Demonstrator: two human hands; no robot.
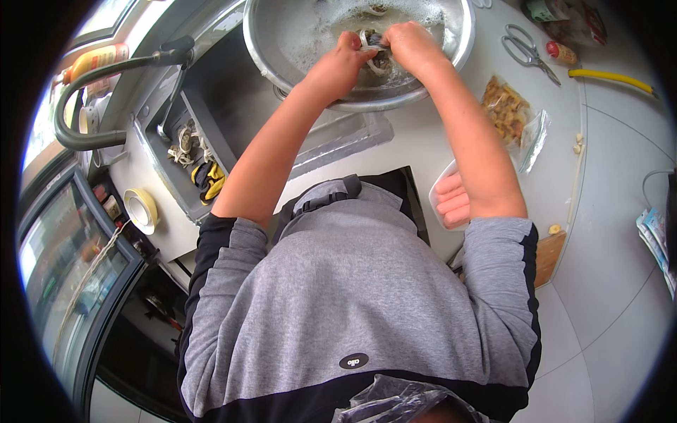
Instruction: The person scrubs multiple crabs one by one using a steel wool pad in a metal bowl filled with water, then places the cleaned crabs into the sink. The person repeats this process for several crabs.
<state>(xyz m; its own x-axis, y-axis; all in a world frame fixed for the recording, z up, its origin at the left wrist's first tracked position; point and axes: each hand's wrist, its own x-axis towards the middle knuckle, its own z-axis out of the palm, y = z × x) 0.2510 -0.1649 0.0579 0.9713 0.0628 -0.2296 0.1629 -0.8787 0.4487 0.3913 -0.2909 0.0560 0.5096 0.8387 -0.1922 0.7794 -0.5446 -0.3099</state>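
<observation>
A large metal basin (254, 50) of foamy, murky water stands at the top of the view. Over the water, my left hand (341, 66) pinches a dark crab-like bundle tied with pale cord (378, 66); which animal it is cannot be told for certain. My right hand (411, 47) is at the bundle's other side, its fingers bent around a small dark thing I cannot make out. Part of another tied bundle (377, 9) shows at the far side of the basin.
Left, a grey sink (180, 119) holds corded bundles (185, 145) and a black-and-yellow cloth-like item (209, 180), beside a curved faucet (66, 113). Right lie scissors (523, 50), a bag of brown food pieces (505, 108), a tray of sausages (452, 201) and a yellow tube (611, 76).
</observation>
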